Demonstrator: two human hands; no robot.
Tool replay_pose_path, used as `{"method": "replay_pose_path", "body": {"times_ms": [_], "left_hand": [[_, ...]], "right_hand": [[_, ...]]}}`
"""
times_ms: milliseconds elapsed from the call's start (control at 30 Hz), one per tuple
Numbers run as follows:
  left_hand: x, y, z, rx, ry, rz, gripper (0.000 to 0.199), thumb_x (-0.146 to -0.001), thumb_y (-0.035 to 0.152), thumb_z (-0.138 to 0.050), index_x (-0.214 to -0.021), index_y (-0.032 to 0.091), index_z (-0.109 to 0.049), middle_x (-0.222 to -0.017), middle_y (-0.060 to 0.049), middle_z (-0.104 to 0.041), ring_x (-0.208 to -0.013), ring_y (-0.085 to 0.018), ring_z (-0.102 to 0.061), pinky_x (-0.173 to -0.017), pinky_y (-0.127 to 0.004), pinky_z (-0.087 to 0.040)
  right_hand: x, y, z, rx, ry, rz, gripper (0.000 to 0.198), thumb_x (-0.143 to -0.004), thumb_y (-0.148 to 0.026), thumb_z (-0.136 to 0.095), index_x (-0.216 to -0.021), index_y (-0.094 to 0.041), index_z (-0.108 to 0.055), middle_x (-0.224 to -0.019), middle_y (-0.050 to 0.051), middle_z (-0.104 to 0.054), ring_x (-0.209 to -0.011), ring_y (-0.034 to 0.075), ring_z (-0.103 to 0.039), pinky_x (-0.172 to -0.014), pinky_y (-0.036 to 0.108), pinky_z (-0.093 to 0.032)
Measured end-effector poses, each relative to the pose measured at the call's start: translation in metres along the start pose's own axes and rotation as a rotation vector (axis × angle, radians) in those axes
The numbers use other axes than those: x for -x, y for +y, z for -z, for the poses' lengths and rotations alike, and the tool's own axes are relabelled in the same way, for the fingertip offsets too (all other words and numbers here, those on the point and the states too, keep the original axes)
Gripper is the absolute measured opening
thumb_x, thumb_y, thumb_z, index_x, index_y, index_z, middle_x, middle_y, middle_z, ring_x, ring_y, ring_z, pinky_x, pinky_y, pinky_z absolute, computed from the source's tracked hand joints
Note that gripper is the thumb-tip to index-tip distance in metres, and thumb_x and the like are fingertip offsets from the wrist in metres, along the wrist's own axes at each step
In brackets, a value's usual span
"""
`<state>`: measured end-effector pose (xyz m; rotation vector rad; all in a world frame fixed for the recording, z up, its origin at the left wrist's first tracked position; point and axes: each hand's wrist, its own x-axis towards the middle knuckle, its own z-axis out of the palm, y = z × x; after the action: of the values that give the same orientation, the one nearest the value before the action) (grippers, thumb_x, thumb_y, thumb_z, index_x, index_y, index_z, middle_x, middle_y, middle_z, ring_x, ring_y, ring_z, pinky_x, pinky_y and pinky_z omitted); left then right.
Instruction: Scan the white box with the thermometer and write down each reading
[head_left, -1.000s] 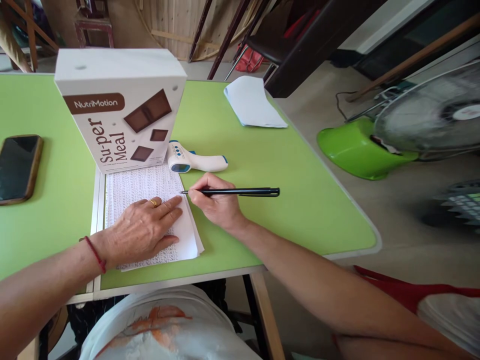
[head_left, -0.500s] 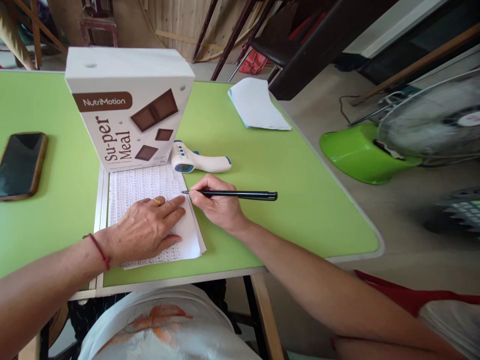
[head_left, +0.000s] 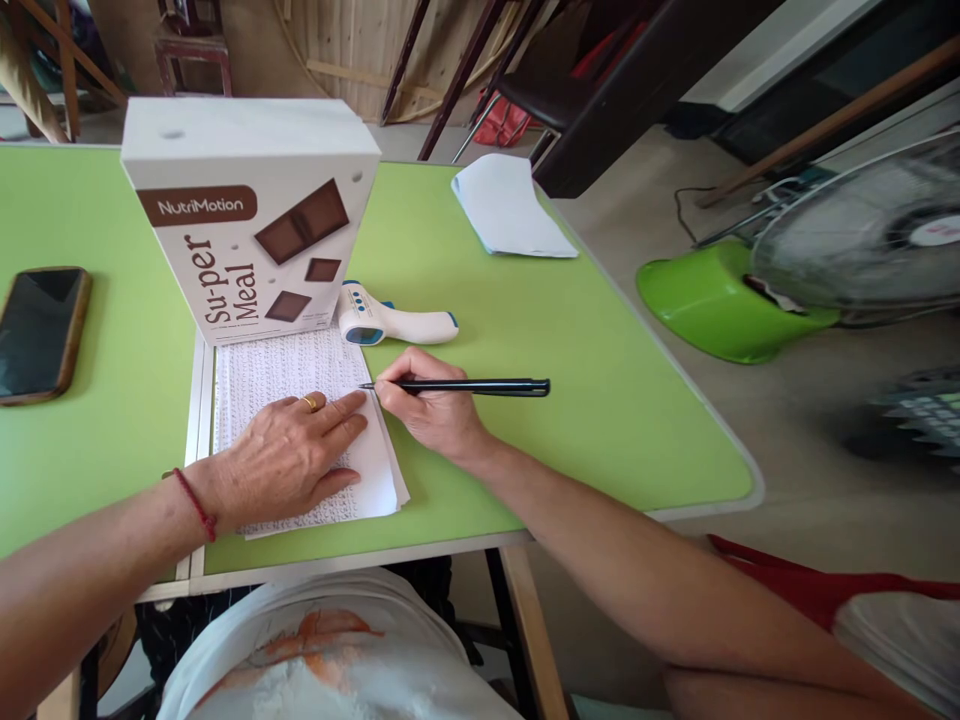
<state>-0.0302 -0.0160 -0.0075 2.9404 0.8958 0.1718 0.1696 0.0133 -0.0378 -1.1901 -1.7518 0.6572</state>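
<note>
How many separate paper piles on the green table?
2: white, densely handwritten sheets under the left hand; white, blank-topped paper at far right. More may hide behind the tall white cardboard box.

Box is showing "NutriMotion" on brn. band, w/ "Su-per Meal" running sideways below in 2 lines; paper is bearing tiny, illeg. txt.

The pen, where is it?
In the head view, the black pen is in the right hand, its tip by the right edge of the handwritten paper.

Glossy black plastic pen, matt paper sheets, smooth green tabletop.
</note>
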Motion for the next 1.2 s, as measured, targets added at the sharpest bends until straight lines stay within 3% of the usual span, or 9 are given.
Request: {"method": "replay_pose_path", "body": {"times_ms": [1200], "left_hand": [[-0.0003,-0.0004,0.0033,0.017,-0.041,0.012,0.04,-0.093,0.038,-0.055,-0.121,0.011,-0.056,-0.144,-0.012,-0.047,-0.094,-0.028,-0.061,-0.076,-0.044,-0.055]], "right_hand": [[-0.0004,0.0,0.001,-0.005,0.01,0.058,0.015,-0.075,-0.019,-0.054,-0.062,-0.022,-0.047,-0.052,-0.006,-0.05,-0.047,0.008,-0.04,-0.045,0.023,-0.033]]}}
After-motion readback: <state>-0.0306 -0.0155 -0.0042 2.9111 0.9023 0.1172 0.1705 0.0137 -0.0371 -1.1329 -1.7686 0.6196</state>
